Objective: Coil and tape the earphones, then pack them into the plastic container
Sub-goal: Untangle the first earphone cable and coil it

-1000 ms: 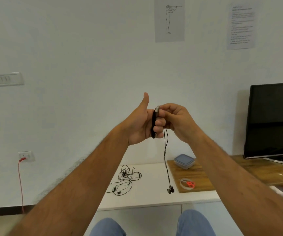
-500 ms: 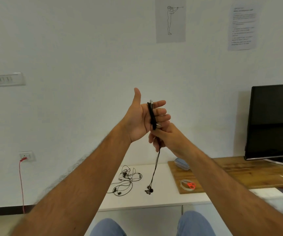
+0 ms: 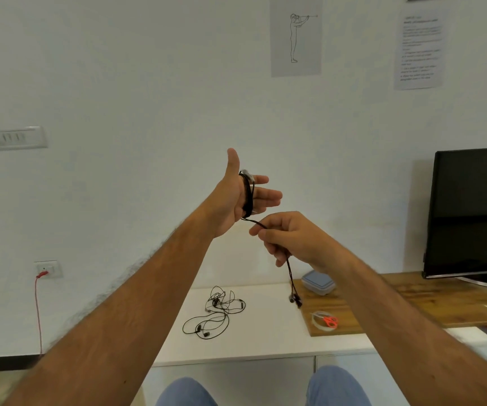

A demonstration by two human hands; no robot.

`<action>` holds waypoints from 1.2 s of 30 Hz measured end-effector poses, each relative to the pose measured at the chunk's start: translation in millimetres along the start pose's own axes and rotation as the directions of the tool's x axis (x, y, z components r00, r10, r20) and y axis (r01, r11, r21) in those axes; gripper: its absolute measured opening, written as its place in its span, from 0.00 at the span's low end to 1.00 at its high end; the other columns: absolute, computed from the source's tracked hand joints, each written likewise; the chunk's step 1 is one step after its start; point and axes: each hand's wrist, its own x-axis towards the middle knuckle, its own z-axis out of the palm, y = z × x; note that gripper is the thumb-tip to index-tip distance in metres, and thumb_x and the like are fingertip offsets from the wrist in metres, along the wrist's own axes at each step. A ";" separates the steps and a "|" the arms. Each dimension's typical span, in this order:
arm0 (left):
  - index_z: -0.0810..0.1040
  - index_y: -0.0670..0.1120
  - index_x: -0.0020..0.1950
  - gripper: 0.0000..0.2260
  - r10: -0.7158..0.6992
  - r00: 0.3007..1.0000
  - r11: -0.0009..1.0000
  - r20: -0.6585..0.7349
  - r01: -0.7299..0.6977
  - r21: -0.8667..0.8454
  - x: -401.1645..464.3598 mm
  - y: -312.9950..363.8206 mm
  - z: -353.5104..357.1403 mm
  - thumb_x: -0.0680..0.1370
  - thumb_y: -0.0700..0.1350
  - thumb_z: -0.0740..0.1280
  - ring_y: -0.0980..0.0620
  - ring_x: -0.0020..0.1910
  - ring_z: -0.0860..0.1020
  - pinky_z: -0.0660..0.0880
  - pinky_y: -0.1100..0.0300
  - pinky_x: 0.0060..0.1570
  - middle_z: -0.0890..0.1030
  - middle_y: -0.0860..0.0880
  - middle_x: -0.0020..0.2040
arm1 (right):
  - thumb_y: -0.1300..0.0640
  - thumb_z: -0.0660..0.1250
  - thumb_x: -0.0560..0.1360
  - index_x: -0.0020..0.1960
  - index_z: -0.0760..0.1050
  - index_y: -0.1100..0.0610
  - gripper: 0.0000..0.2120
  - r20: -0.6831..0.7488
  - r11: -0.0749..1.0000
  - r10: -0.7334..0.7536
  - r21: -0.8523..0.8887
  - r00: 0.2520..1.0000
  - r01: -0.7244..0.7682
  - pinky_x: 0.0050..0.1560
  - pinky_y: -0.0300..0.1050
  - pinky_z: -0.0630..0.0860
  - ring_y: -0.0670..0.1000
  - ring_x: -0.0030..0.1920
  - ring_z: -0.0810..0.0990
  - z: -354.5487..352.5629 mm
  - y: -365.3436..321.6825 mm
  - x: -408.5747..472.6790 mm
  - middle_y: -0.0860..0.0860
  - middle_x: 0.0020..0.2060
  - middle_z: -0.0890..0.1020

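I have most of the earphone cable (image 3: pixel 248 197) coiled around my outstretched left hand (image 3: pixel 236 200); my right hand (image 3: pixel 289 238) pinches the short tail. Taping and packing into the plastic container (image 3: pixel 318 282) remain.

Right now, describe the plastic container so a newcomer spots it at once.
Find the black monitor at right; it stands on a wooden board. At the board's far left end sits the container: small, clear, with a blue-grey lid, the only box there, behind the scissors.

Scissors (image 3: pixel 329 320) before container (image 3: pixel 318 282), earphones (image 3: pixel 216 313) left.
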 end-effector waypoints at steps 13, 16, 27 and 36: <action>0.76 0.40 0.62 0.48 -0.245 0.967 0.895 0.063 0.201 0.398 -4.0 -16.9 0.6 0.72 0.74 0.34 0.45 0.51 0.84 0.76 0.50 0.60 0.85 0.39 0.49 | 0.53 0.68 0.76 0.48 0.81 0.50 0.03 0.008 0.605 -0.166 -0.789 0.986 0.108 0.36 0.38 0.65 0.41 0.30 0.69 -30.6 -28.8 3.1 0.41 0.28 0.71; 0.76 0.39 0.58 0.46 -0.283 0.955 0.893 0.083 0.231 0.387 -5.8 -19.6 3.5 0.72 0.74 0.35 0.46 0.46 0.84 0.77 0.49 0.57 0.84 0.41 0.44 | 0.51 0.69 0.76 0.48 0.81 0.51 0.04 0.024 0.568 -0.214 -0.810 0.977 0.144 0.39 0.42 0.70 0.42 0.34 0.73 -41.3 -39.0 6.4 0.42 0.31 0.75; 0.68 0.45 0.42 0.34 -0.339 0.914 0.936 0.221 0.304 0.180 -13.0 -17.8 17.3 0.73 0.74 0.42 0.53 0.24 0.65 0.79 0.51 0.43 0.64 0.50 0.30 | 0.63 0.71 0.74 0.47 0.85 0.54 0.06 -0.008 0.819 -0.310 -0.509 0.951 0.263 0.45 0.40 0.78 0.46 0.38 0.80 -61.1 -47.1 15.2 0.50 0.38 0.85; 0.67 0.45 0.41 0.33 -0.342 0.909 0.936 0.240 0.305 0.177 -15.9 -18.6 20.5 0.74 0.74 0.42 0.53 0.25 0.63 0.80 0.52 0.42 0.63 0.50 0.30 | 0.66 0.71 0.74 0.46 0.85 0.56 0.07 0.011 0.889 -0.315 -0.346 0.949 0.299 0.41 0.36 0.77 0.45 0.36 0.78 -62.7 -39.4 18.0 0.49 0.37 0.84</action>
